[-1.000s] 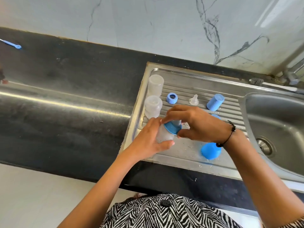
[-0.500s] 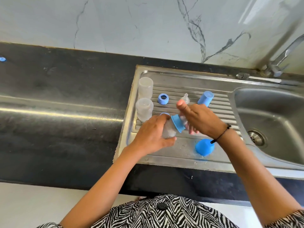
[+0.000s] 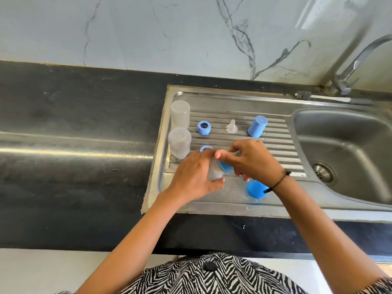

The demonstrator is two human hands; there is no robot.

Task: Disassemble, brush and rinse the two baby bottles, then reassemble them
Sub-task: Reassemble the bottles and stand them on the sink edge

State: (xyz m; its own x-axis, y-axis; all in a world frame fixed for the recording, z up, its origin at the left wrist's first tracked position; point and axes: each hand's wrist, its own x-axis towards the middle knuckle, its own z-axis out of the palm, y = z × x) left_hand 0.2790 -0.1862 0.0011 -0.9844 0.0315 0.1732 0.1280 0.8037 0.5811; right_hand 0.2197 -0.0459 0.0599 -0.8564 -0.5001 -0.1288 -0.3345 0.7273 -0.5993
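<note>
Translucent plastic, frosted and cloudy, makes up the small baby bottle body (image 3: 214, 171) that is gripped by the left hand (image 3: 196, 177), fingers and thumb curled round its lower part. A blue screw collar (image 3: 225, 167) sits at the bottle's mouth, and the right hand (image 3: 252, 161) is curled over that end, its fingers closed on the collar and on a clear part, probably the teat, that is largely hidden beneath them. The bottle is held just above the near part of the ribbed steel draining board (image 3: 280, 149), between the two hands.

The bottle's long axis is tilted and runs from lower left to upper right, base toward the left hand, mouth toward the right. The collar therefore lies directly under the right hand, which is the nearer one to it; any turning of the collar is judged to fall to that hand while the left steadies the body. Whether the collar is being tightened or loosened cannot be told.

Farther out, a blue dome-shaped cap (image 3: 255, 189) rests on the board just below the right wrist. Behind the hands stand two more frosted bottle bodies (image 3: 179, 141), a loose blue collar ring (image 3: 204, 127), a clear silicone teat (image 3: 231, 126) and a blue cup-shaped cap (image 3: 257, 126). A bottle brush (image 3: 303, 95) lies along the sink's back edge, near the tap. The black stone worktop (image 3: 74, 128) extends to the left.
</note>
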